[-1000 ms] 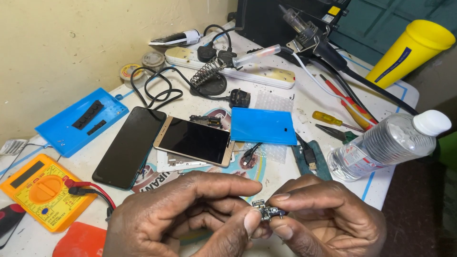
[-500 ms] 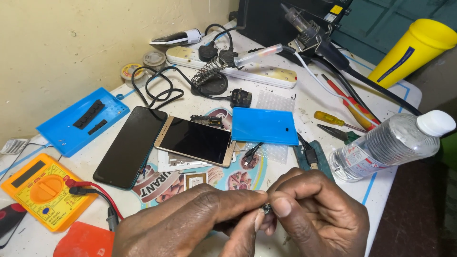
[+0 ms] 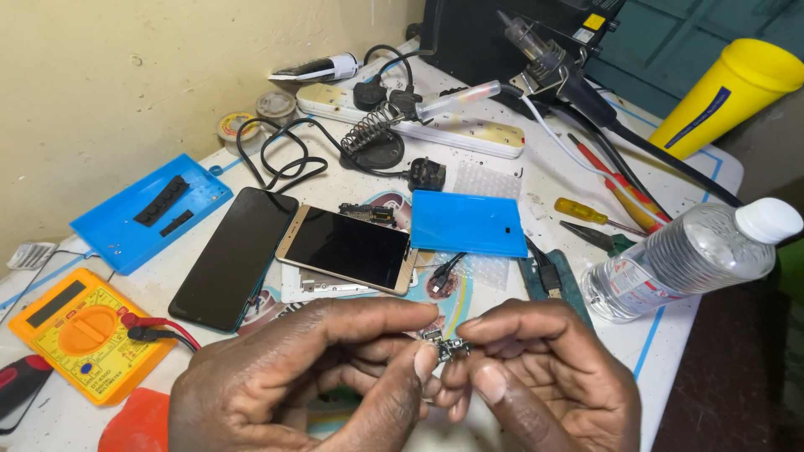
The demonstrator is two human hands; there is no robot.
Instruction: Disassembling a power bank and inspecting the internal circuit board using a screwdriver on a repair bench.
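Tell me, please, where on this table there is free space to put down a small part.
Bare tabletop shows between the white power strip, the blue lid and the screwdrivers. A smaller patch lies between the blue tray and the yellow meter. The centre is crowded with two phones. Both hands, left hand and right hand, pinch a small metal part.

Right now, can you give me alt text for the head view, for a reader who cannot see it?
Two bare hands, left hand and right hand, pinch a small metal part between their fingertips above a cluttered white table. Behind them lie a gold-edged phone, a black phone, a yellow multimeter, a blue plastic cover and a clear bottle.
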